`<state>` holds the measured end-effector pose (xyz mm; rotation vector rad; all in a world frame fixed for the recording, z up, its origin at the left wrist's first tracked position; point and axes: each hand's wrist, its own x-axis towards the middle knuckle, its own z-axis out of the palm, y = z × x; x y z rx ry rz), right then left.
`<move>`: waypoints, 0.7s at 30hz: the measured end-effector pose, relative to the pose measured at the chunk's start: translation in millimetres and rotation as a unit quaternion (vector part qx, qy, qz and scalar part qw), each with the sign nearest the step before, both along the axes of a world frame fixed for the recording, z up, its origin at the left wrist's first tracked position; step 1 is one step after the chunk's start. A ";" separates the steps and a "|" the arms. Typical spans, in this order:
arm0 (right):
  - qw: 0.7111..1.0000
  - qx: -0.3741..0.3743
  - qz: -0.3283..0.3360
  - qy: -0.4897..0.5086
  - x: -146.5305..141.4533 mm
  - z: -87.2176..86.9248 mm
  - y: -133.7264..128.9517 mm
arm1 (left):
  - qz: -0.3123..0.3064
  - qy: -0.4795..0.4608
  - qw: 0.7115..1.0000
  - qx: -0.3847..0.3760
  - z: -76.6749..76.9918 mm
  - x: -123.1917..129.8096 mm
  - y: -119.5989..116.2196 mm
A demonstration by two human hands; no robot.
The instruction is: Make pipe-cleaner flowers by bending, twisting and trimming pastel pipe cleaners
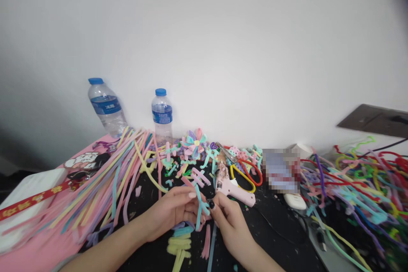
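Observation:
A light blue pipe cleaner, bent into a small branching shape, stands between my two hands. My left hand has its fingers curled, with thumb and fingertips closed on the blue piece. From the other side my right hand pinches its short side arm between thumb and forefinger; the remaining right fingers are partly hidden. Just beyond the right hand lies a pink glue gun. Below the hands are short yellow pipe cleaners, a few pink pieces and a blue strip.
Long pastel pipe cleaners fan out at left, near two water bottles. A pipe cleaner flower and scissors lie behind the hands. Mixed coloured stems pile up at right, beside a white mouse-like object.

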<state>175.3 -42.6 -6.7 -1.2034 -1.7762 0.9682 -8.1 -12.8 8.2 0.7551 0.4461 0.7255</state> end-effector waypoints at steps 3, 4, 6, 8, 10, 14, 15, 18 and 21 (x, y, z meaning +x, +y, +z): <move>1.000 0.008 0.005 -0.007 -1.0 2.3 -1.2 | 0.016 0.018 1.000 0.007 -3.6 1.8 0.0; 1.000 0.010 0.008 -0.009 -1.3 2.9 -1.7 | 0.019 0.021 1.000 0.011 -4.8 2.5 0.1; 1.000 0.011 0.014 -0.011 -2.0 3.4 -2.7 | 0.020 0.030 0.999 0.018 -7.0 3.5 0.1; 1.000 0.014 0.019 -0.012 -2.3 3.5 -3.2 | 0.020 0.048 0.998 0.021 -8.6 3.8 0.1; 1.000 0.020 0.019 -0.013 -2.2 3.4 -3.3 | 0.031 0.070 0.997 0.020 -9.5 3.4 -0.1; 0.999 0.024 0.017 -0.013 -1.9 3.0 -3.0 | 0.025 0.098 0.995 0.022 -8.7 2.3 -0.7; 0.999 0.025 0.017 -0.013 -1.9 2.9 -3.0 | 0.020 0.108 0.994 0.026 -8.1 2.0 -0.6; 0.999 0.028 0.012 -0.017 -2.2 2.9 -3.2 | 0.024 0.150 0.987 0.050 -6.2 1.2 0.1; 0.999 0.035 0.005 -0.020 -2.3 3.4 -3.7 | 0.034 0.188 0.978 0.078 -5.6 0.2 0.4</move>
